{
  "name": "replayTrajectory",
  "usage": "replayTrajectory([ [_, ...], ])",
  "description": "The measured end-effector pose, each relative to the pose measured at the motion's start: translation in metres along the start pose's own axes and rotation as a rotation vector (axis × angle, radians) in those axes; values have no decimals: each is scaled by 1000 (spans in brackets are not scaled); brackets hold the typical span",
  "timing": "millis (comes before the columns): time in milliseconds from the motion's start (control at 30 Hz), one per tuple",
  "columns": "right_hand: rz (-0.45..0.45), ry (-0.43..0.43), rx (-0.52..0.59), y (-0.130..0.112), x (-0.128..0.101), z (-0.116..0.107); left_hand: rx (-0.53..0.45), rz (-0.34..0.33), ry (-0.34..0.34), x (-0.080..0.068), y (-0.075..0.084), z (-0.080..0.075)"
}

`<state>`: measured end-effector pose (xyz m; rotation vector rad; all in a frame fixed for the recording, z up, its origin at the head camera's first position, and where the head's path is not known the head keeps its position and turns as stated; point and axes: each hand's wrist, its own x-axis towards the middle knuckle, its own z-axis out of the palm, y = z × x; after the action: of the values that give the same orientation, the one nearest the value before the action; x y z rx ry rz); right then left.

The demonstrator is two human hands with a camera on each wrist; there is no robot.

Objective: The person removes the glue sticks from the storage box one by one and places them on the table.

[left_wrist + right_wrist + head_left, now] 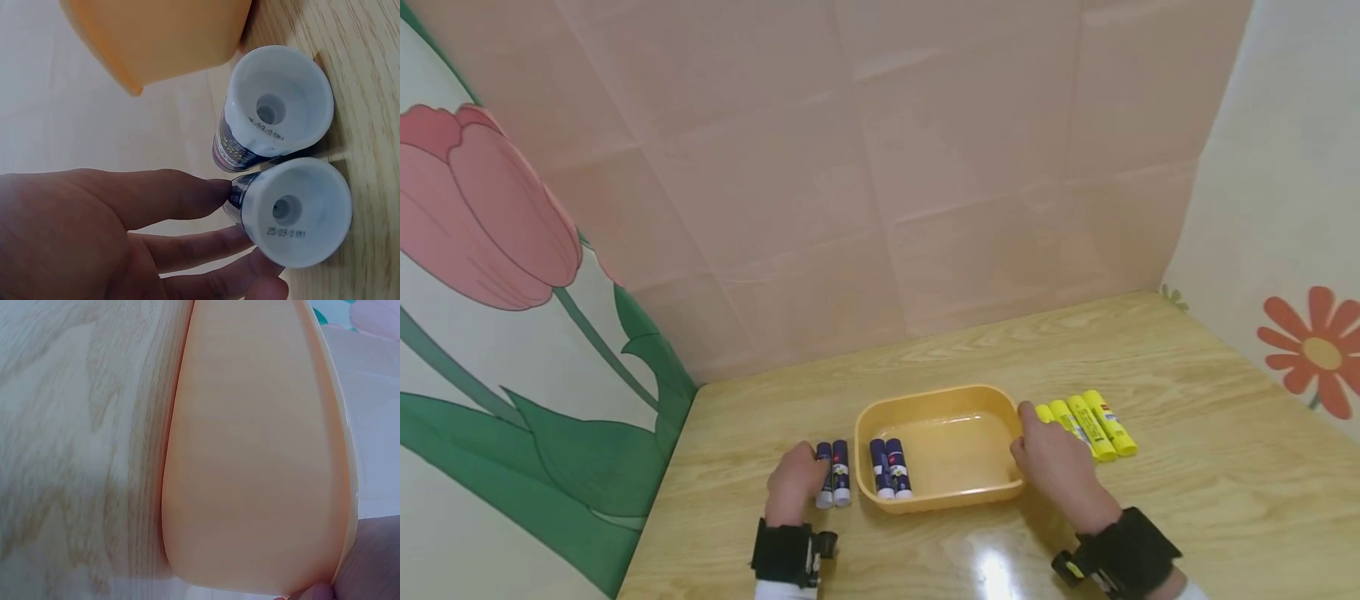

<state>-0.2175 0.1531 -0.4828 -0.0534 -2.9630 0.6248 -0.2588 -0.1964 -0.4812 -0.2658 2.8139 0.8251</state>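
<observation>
Four dark blue glue sticks with white caps lie on a light wooden table [1150,517]: two [891,469] side by side inside a shallow orange plastic tray [985,497], at its left end, and two [833,474] on the tabletop just left of the tray. Four yellow glue sticks [1093,427] lie in a row on the table just right of the tray, partly hidden by a hand. That tray holds nothing but its two blue sticks. A person's left hand [793,483] rests beside the outer pair, its fingers [187,194] loosely extended and touching the nearer stick, not closed round it. Their right hand [1054,468] holds the tray's right rim, thumb on the edge. Black wrist straps [784,552] show on both arms.
</observation>
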Motion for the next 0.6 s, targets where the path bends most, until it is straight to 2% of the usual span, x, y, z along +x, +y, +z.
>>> replayTrajectory([
  [367,10,-9,-5,0,0,0,13,14,9,3,-4,1],
  [600,7,-7,-7,-1,0,-1,88,38,46,4,-4,-1],
])
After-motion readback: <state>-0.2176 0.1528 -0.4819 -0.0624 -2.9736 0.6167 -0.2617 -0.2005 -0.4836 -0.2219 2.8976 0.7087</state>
